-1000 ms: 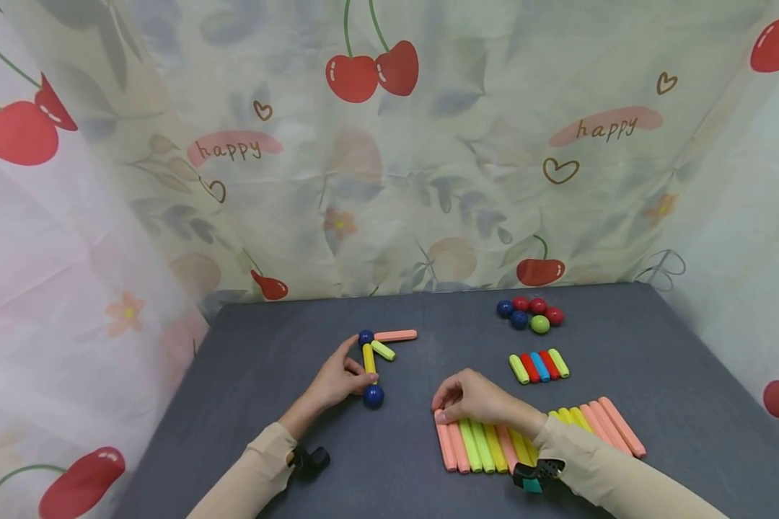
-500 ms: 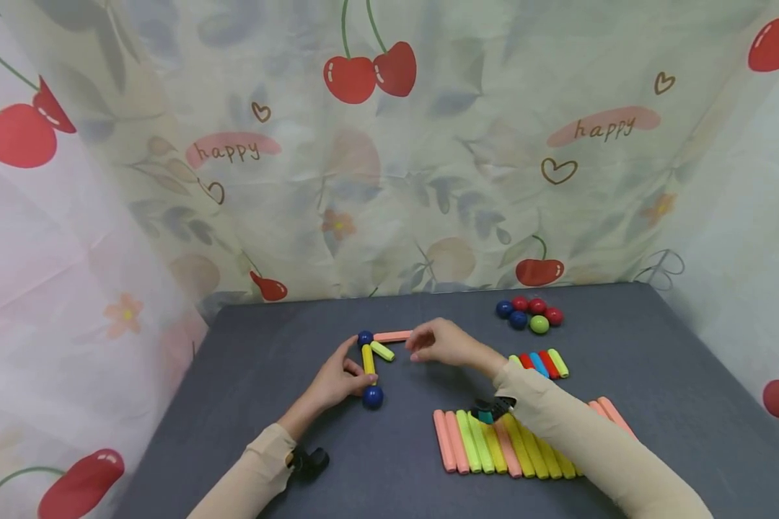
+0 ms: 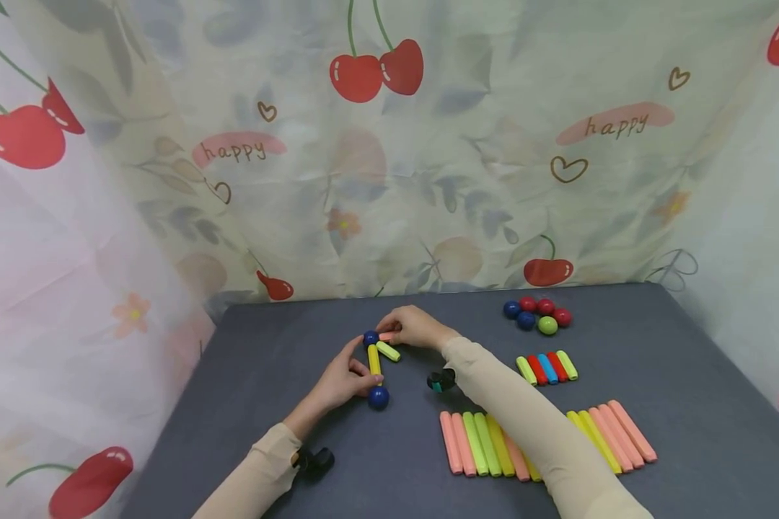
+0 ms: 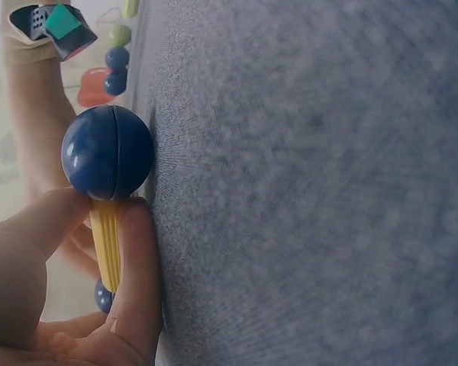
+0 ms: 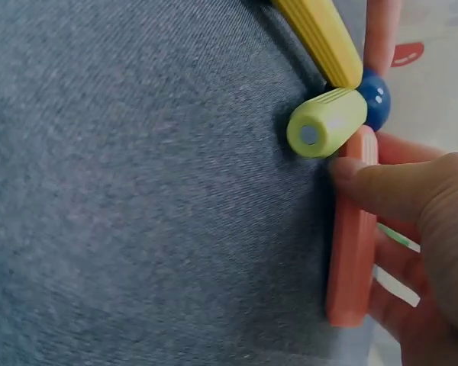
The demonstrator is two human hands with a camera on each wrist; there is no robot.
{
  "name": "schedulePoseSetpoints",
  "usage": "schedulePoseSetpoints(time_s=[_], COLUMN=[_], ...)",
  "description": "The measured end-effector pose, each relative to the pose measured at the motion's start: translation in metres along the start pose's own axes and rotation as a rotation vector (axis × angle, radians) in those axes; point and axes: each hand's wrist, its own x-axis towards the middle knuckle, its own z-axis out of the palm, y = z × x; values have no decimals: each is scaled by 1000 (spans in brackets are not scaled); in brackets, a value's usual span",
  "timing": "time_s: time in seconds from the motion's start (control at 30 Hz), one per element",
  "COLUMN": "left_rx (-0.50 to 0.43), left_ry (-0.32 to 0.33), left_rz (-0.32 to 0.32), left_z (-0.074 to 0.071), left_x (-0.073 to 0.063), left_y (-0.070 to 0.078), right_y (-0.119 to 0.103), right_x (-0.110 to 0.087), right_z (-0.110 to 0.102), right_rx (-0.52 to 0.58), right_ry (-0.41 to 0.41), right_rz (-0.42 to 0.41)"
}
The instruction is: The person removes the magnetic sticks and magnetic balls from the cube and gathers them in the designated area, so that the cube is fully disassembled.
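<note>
My left hand (image 3: pixel 339 380) grips a yellow rod (image 3: pixel 373 358), thumb near its front end. Its forefinger reaches up to a far blue ball (image 3: pixel 371 337) at the rod's other end. A larger-looking near blue ball (image 4: pixel 107 152) caps the front end. With thumb and fingers, my right hand (image 3: pixel 417 326) pinches a salmon-pink rod (image 5: pixel 353 259), which runs rightward from the far ball. Between the two rods, a short pale-green rod (image 5: pixel 327 123) touches the far ball and shows a round metallic spot on its free end. In the head view my right fingers hide most of the pink rod.
A row of pink, green and yellow rods (image 3: pixel 483 443) lies at front right, partly under my right forearm. Behind it lie several short coloured rods (image 3: pixel 548 368) and a cluster of red, blue and green balls (image 3: pixel 537 315). A patterned curtain (image 3: pixel 389 180) rises behind the table.
My right hand has left the row of long rods, moved up and left, and now pinches the pink rod beside the far ball. The left hand keeps its grip.
</note>
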Motion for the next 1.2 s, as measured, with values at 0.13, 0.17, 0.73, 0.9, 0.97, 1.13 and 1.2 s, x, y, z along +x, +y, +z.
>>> schedulePoseSetpoints(time_s=[0.13,0.17,0.73,0.9,0.97,1.13,1.2], left_rx=[9,11,-8,-4,-5,4,11], left_ry=[-2,-1,6,11,11,18,21], left_rz=[2,2,-1,5,8,1,-1], left_z=[0,0,3,2,2,2,2], left_x=[-1,-1,0,-1,-1,0,1], left_y=[1,2,3,3,3,3,2], right_y=[2,2,3,3,3,1,-1], right_x=[-2,-3,-15,-28,-33,-46,-52], right_z=[1,1,-9,-17,-19,-23,-22], right_rx=[5,-3,176,259,286,417,475], right_ry=[23,29,53,58,65,62,44], right_rz=[-20,-25,44,70,74,106,130])
